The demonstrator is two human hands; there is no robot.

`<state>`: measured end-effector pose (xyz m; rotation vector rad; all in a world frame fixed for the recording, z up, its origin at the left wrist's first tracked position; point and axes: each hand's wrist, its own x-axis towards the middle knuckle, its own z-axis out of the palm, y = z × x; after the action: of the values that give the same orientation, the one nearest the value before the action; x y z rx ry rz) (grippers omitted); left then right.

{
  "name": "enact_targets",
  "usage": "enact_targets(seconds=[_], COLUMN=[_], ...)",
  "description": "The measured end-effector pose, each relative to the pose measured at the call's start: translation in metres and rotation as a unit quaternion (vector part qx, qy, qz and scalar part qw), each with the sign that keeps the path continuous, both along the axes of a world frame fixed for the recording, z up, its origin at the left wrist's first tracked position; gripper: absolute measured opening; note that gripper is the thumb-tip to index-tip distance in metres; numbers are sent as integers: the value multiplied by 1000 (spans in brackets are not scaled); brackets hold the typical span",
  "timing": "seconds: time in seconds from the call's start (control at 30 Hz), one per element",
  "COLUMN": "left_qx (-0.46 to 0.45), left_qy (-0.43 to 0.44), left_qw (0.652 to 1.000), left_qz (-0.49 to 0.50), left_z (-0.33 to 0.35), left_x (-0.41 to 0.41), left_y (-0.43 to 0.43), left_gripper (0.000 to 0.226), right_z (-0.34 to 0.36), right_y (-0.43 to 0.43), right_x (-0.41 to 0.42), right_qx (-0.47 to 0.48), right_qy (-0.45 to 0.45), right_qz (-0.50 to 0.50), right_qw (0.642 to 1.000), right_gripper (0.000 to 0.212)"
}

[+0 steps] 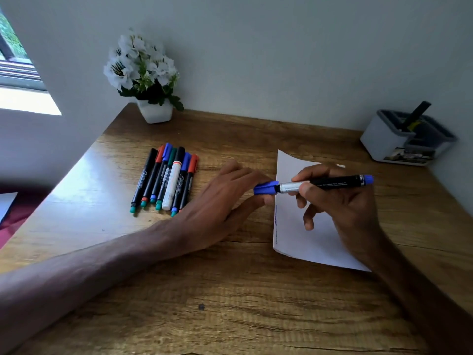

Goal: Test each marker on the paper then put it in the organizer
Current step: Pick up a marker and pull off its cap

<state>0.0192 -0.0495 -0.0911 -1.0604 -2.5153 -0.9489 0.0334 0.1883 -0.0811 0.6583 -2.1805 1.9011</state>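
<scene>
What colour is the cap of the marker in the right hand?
Blue; the cap shows in head view.

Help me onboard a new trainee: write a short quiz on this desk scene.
1. True or false: the organizer holds no marker.
2. Which hand grips the barrel of the blue-capped marker? A left, B right, C neither.
3. Fill in: the row of loose markers lies on the ___ side of the paper.
Key: 1 false, a dark marker stands in it; 2 B, the right hand; 3 left.
</scene>
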Motion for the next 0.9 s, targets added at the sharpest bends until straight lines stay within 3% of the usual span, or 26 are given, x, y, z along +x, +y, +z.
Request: enact_targets(seconds=[0.17,0.33,0.6,0.77,0.9], left_qx=[54,103,160,180,201], left_qy=[-40,-118,-250,-269,-262], left_qw=[998,986,948,940,943], left_qz=[-16,-61,-117,-109,-46], left_z=[5,6,4,5,10], left_x=[1,0,1,-4,-8], left_y=[1,5,11,14,21], left_gripper=[27,17,22,26,28], right_z=[-1,4,6,7,16], right_y=[-2,0,6,10,16], right_x=[2,4,2,-5,-8], right_qx=[-6,30,71,73,70], right_qy=[-6,9,18,11,-12], right_qz=[5,17,27,21,-24], right_qw=[1000,999,997,997,997], right_gripper=[27,17,16,20,22])
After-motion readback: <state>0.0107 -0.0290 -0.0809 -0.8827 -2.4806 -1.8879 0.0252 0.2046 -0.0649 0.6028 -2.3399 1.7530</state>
